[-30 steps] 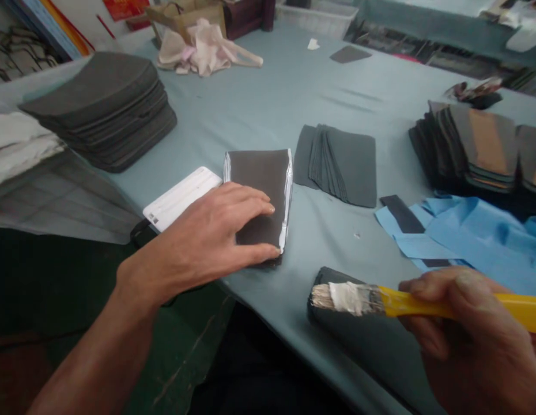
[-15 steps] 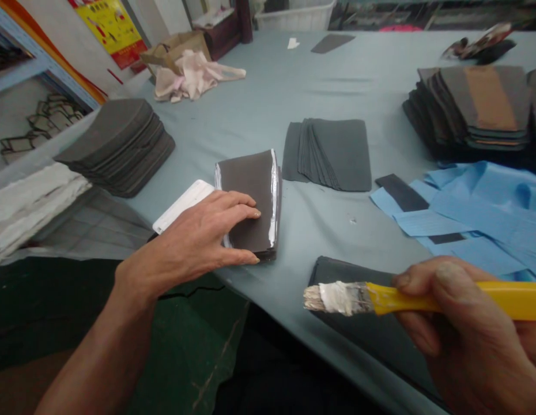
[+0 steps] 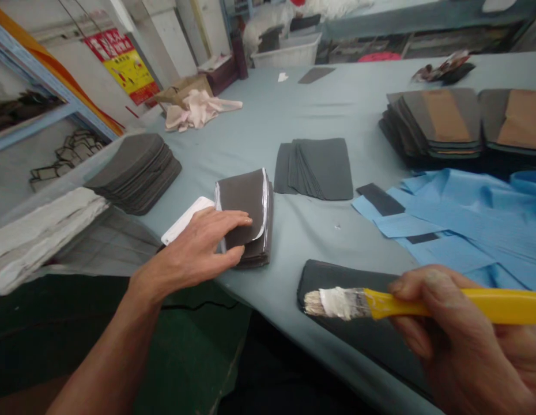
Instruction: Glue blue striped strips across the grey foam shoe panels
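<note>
Atop the stack, one sheet now curls up under my half-open left grip. My right grip clasps the brush.

- Brush: yellow handle, pale bristles, white coating.
- Pile: dark brown-grey, white bands along side edges.
- Fanned sheets: plain dark grey.
- Cloth: light blue.
- Strips: black.
- Stacked panels: dark grey, tan band on top.
- Table: muted blue-green.
- Poster: red and yellow.
- Rag: pale pink.
</note>
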Demonstrator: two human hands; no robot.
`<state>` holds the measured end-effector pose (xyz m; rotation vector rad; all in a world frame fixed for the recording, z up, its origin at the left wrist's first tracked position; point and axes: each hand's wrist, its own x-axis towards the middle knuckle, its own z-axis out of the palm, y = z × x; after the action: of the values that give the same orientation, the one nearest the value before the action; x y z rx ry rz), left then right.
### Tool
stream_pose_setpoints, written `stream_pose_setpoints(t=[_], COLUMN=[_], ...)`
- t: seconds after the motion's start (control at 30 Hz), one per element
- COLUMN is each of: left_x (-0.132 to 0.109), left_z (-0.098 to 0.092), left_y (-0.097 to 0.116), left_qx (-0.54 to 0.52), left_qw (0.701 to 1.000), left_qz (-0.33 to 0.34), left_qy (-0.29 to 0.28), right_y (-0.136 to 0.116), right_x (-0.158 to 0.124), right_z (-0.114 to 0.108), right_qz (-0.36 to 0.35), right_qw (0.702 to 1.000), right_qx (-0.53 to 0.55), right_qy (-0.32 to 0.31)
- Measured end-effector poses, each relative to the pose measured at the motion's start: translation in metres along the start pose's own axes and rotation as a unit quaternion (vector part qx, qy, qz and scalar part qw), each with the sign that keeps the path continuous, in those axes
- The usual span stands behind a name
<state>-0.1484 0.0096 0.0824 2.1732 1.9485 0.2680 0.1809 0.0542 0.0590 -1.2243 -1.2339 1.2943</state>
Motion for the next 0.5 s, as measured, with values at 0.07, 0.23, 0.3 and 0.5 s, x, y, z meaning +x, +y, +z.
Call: stream_pose_setpoints(t=[0.07, 0.23, 0.3, 0.5], left_x=[0.000, 0.003, 0.006, 0.014], left_z=[0.003, 0.013, 0.017, 0.026], left_y=[0.009, 0.031, 0.036, 0.042], left_qx=[0.027, 0.080, 0.099, 0.135], left_qw=[1.000, 0.995, 0.992, 0.977], left_qz=[-0.011, -0.039, -0.055, -0.090], left_qy=[0.006, 0.040, 0.059, 0.139], right_y=[0.003, 0.010, 0.014, 0.036], right_x=[-0.002, -0.005, -0.007, -0.004], right_z=[-0.006, -0.022, -0.030, -0.060], right_qz=[0.005, 0.010, 0.008, -0.026], right_qw=[1.000, 0.999, 0.998, 0.996], right_qx=[0.016, 0.047, 0.059, 0.067], right_qy=[0.017, 0.024, 0.030, 0.054])
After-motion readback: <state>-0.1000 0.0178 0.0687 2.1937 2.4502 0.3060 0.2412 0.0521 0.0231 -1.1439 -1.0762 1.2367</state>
